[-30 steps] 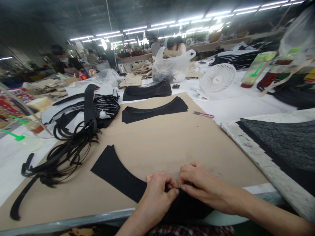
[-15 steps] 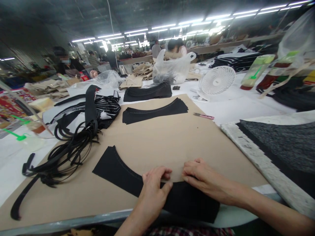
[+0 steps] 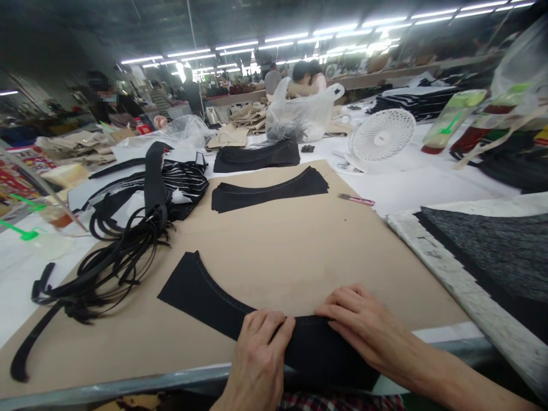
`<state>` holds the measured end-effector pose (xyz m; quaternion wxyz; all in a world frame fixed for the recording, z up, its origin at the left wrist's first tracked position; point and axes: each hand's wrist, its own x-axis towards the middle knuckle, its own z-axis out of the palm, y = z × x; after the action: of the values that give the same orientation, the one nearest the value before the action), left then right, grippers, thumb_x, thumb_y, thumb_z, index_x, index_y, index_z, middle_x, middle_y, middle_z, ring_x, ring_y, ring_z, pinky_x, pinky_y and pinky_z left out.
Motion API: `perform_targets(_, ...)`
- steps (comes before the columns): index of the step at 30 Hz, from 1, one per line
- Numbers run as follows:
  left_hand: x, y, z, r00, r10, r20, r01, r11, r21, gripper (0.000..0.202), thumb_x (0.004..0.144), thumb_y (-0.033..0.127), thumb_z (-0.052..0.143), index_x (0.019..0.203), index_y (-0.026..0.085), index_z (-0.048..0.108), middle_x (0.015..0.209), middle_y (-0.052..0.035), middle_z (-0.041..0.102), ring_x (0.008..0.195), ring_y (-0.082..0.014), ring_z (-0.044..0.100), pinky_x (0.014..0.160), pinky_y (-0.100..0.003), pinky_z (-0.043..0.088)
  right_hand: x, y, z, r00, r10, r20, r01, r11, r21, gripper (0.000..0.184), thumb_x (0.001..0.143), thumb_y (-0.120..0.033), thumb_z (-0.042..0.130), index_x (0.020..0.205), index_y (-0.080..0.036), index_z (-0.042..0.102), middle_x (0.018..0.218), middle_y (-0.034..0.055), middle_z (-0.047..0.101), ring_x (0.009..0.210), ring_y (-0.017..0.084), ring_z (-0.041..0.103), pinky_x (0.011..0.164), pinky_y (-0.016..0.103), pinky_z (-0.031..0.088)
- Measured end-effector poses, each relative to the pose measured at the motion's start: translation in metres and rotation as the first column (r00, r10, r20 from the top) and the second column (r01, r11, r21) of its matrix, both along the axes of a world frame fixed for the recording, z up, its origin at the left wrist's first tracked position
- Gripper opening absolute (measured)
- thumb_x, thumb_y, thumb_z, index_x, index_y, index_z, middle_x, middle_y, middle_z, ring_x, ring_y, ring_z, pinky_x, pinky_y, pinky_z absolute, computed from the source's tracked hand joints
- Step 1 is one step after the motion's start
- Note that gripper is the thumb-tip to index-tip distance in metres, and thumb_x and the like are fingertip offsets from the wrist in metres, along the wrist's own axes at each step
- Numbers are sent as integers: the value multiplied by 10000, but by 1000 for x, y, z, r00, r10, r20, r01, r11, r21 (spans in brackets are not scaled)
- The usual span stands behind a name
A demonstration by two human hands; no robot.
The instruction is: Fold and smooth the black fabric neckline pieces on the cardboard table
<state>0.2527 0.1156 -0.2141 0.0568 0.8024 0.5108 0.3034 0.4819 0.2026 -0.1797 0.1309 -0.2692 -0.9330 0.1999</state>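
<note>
A curved black fabric piece (image 3: 205, 297) lies at the near edge of the brown table cover, its right end hanging over the edge. Along its concave rim runs a narrow stitched or folded band. My left hand (image 3: 263, 348) is closed on the rim near the middle, thumb and fingers together. A short way to the right, my right hand (image 3: 357, 319) grips the same rim, with its fingertips bent over it and the thumb below. What lies under the fingertips is hidden.
Stacked black curved pieces (image 3: 269, 191) lie farther back. Pink thread snips (image 3: 356, 199) rest right of them. Black strips (image 3: 124, 257) tangle at left. A white fan (image 3: 381, 137) and plastic bag (image 3: 299, 114) stand behind. A board (image 3: 449, 268) with dark grey fabric lies right.
My left hand has moved down and its fingers have come together on the rim. My right hand has shifted slightly right and down, its fingers now laid along the rim.
</note>
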Motion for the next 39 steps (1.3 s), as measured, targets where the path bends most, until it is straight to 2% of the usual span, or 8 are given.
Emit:
perform_targets(10,-2,-5,0,988,22,-151,2,988,156,405,890,91,350,1219,102,586,1030,-101,653,974,-217,560,834,-356,443,4,-4,-20,996,66,-59,-47,958,284,367,905,-65,371,1129,-222,617,967,47,642,840,173,554,863,375,340)
perform_targets(14,3,-9,-2,982,130,-136,-97,969,226,404,910,120,314,1202,83,591,1084,-125,649,982,-216,579,814,-354,460,6,0,-30,993,119,-20,-98,886,453,452,859,-60,388,1240,-213,578,1008,57,651,860,196,564,860,381,345)
perform_targets(17,-1,-13,-6,952,254,-171,-211,949,235,358,927,144,365,1194,90,597,1126,-120,647,1024,-219,584,868,-357,465,9,4,-43,991,130,-14,-104,851,515,491,822,-67,402,1251,-219,587,1001,57,652,848,205,568,825,380,368)
perform_targets(21,-22,-19,-8,920,309,-242,-247,935,254,323,932,157,431,1207,106,593,1129,-107,653,1068,-228,585,900,-358,478,16,6,-60,992,128,19,-119,844,523,528,824,-118,427,1320,-253,548,1060,55,646,887,224,579,819,398,400)
perform_targets(26,-51,-22,-10,866,416,-277,-339,896,288,319,942,145,432,1228,112,568,1138,-115,648,1073,-229,592,888,-373,513,22,6,-74,994,96,44,-105,871,481,652,761,-145,503,1391,-309,472,1116,38,656,921,256,600,826,426,438)
perform_targets(29,-60,-22,-9,849,440,-292,-372,891,259,325,935,131,446,1240,132,556,1210,-113,622,1137,-238,565,913,-394,513,23,6,-76,995,90,37,-97,889,446,692,747,-158,537,1409,-336,444,1121,26,666,927,269,609,819,428,451)
perform_targets(32,-64,-20,-8,864,392,-315,-318,912,260,334,916,106,464,1239,123,551,1230,-105,624,1191,-247,538,944,-405,501,23,5,-74,996,90,26,-93,902,421,669,761,-190,556,1402,-344,449,1120,21,665,915,268,613,814,430,452)
perform_targets(39,-64,-18,-1,846,357,-397,-266,926,267,337,924,105,440,1241,116,553,1202,-98,647,1072,-216,606,933,-408,503,19,6,-66,994,109,-8,-92,877,471,594,766,-158,523,1342,-302,517,1076,36,669,900,246,597,829,428,407)
